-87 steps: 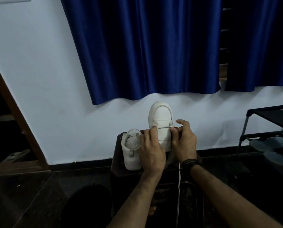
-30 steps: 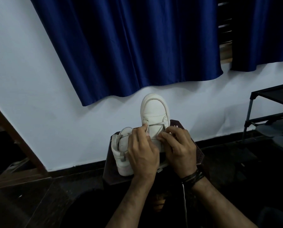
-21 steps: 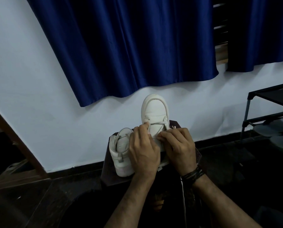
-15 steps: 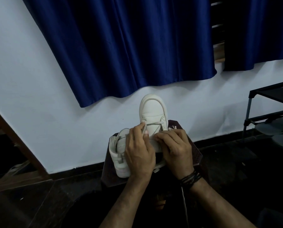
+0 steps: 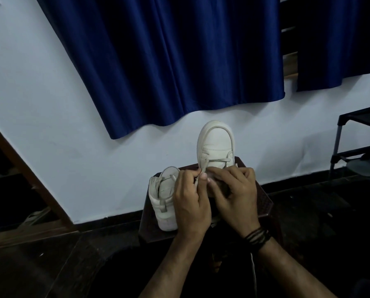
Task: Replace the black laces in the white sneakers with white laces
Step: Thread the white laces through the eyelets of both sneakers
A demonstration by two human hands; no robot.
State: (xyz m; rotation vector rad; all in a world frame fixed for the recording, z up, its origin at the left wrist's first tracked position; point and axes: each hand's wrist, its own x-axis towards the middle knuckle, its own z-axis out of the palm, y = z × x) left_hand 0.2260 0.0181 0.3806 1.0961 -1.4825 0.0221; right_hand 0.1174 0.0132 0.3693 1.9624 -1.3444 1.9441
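Note:
Two white sneakers stand on a dark stool [image 5: 263, 203]. The right sneaker [image 5: 216, 143] points its toe away from me and has a white lace [image 5: 217, 160] across its lowest eyelets. My left hand [image 5: 190, 201] pinches a strand of that lace beside the left eyelets. My right hand [image 5: 233, 194] covers the shoe's tongue with curled fingers; whether they grip the lace is hidden. A loose white lace end [image 5: 254, 274] hangs below my right wrist. The left sneaker [image 5: 163, 196] stands heel toward me, partly behind my left hand.
A blue curtain [image 5: 169, 61] hangs on the white wall behind the stool. A dark metal shoe rack [image 5: 360, 143] stands at the right. A wooden door frame [image 5: 18, 168] runs down the left. The floor is dark.
The view shifted slightly. My left hand's fingers have risen to pinch the lace by the left eyelets, while my right hand stays on the tongue. The sneakers have not moved.

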